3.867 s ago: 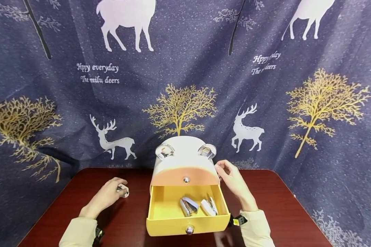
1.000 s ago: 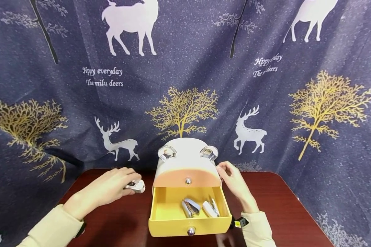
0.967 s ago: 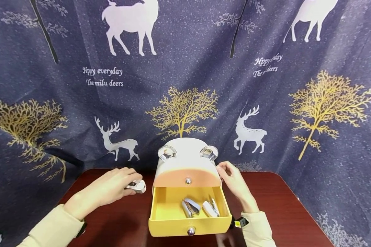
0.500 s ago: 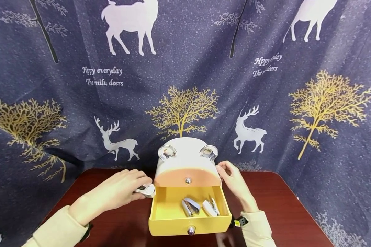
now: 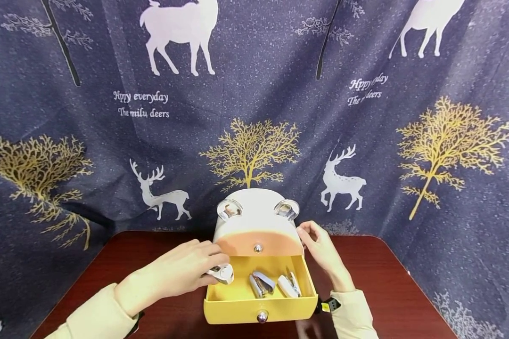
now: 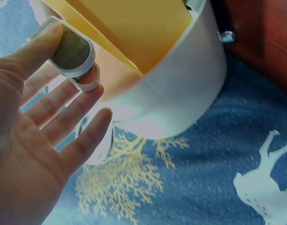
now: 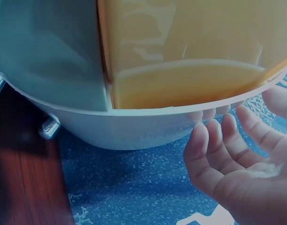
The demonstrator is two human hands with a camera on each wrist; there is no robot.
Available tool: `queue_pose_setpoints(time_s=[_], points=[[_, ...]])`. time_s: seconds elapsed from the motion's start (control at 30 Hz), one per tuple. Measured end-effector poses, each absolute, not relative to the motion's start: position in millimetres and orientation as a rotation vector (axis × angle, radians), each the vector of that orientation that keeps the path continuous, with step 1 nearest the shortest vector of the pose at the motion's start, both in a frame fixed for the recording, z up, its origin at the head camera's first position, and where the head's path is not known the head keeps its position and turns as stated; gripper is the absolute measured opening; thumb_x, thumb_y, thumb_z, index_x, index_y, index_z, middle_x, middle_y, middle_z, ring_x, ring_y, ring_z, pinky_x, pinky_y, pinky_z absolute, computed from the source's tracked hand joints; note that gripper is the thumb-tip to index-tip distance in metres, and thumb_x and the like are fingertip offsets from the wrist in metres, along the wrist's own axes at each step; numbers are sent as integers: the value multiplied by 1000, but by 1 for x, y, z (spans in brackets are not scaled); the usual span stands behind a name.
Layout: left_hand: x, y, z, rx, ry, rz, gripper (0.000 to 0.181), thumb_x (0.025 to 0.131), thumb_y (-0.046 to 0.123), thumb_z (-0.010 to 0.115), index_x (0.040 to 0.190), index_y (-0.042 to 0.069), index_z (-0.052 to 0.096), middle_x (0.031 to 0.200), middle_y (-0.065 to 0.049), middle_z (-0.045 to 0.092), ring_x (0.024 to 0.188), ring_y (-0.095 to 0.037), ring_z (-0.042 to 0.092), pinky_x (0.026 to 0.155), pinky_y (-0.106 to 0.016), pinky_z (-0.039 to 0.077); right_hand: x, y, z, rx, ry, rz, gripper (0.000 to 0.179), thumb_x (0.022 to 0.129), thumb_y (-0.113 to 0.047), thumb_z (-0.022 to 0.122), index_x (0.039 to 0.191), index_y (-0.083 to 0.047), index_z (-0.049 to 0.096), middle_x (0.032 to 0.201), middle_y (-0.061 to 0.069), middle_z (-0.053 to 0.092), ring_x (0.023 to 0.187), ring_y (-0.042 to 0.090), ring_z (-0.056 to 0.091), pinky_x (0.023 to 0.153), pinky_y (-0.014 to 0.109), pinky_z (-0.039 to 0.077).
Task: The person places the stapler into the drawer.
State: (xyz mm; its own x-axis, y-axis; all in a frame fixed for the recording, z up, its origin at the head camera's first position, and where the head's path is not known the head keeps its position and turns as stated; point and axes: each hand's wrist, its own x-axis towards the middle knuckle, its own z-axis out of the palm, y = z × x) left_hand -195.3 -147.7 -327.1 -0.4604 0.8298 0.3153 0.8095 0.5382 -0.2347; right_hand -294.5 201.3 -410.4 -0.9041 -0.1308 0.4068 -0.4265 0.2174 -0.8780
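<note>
My left hand [image 5: 182,270] pinches a small white stapler [image 5: 225,273] between thumb and fingers, over the left side of the pulled-out yellow drawer [image 5: 233,310]. In the left wrist view the stapler's rounded grey underside [image 6: 73,54] faces the camera, the thumb lying on it. Inside the drawer sit a lilac-grey stapler [image 5: 257,285] and another white stapler [image 5: 286,286]. The drawer belongs to a white desktop box [image 5: 256,212]. My right hand [image 5: 321,247] rests its fingertips against the box's right side, fingers loosely bent, as the right wrist view also shows.
An orange upper drawer [image 5: 237,243] with a silver knob is closed above the yellow one. Two chrome rings [image 5: 286,209] stick out from the box's front. Beneath is a dark red table [image 5: 390,292], backed by a blue cloth [image 5: 254,84] with deer and trees.
From the table at left, my left hand has lifted the white stapler and carried it rightward over the drawer. My right hand has stayed at the box's side.
</note>
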Motion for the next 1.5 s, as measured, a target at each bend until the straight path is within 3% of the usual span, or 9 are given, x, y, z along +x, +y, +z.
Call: queue_pose_setpoints(time_s=[0.53,0.77,1.1,1.5], points=[[-206,-118,-347,-1482,-2412,141,30,80,37,78,101,23,61,93,13,59,88,-10,55,75,-27,45,-295,202,-411,521,-2259,1736,21,100,-17,58,107,3,59,89,11,57,71,18,58,68,39,53],[-209,-108,-357,-1492,-2399,218,25,80,34,77,98,26,62,89,14,59,84,-9,57,69,-26,43,-295,203,-414,526,-2248,1766,20,100,-13,57,110,4,58,89,8,57,71,16,58,65,28,51],[-210,-99,-362,-1504,-2488,373,26,79,33,79,98,28,64,87,15,57,83,-7,57,67,-25,42,-293,200,-411,513,-2247,1750,20,99,-15,59,106,4,59,88,9,58,69,16,58,67,37,53],[-215,-94,-367,-1443,-2585,445,30,75,30,82,97,25,62,86,11,58,79,-9,58,66,-26,47,-294,201,-410,528,-2240,1742,22,99,-16,58,106,5,58,89,10,57,71,16,59,67,36,53]])
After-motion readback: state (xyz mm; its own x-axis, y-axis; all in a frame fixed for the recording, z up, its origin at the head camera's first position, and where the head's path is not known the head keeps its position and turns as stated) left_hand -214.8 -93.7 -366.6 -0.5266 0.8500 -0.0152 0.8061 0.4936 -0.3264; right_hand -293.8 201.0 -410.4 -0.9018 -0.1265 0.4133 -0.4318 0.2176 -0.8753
